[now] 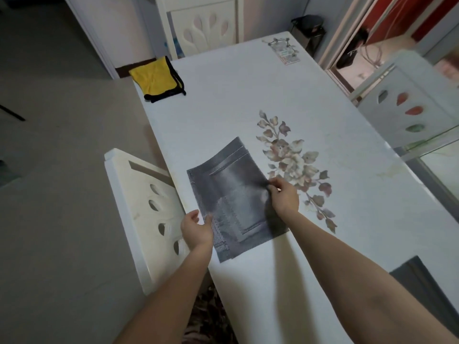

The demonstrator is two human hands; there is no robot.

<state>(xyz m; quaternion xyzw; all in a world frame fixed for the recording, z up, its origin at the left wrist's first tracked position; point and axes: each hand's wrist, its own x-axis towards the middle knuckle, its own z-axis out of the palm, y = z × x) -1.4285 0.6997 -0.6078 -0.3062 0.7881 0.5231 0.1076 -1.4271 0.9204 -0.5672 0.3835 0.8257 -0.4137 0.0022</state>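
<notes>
A garment (231, 194) on the table (248, 95), chair (139, 207) left, cloth (156, 78) farther back.

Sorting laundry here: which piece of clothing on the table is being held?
The grey garment in the middle: the left hand and right hand hold its edges. The yellow garment lies untouched at the far corner.

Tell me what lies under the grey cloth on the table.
The grey cloth lies on the white table, beside its flower print. The left hand grips its near left edge and the right hand pinches its right edge. Anything between cloth and tabletop is covered.
</notes>
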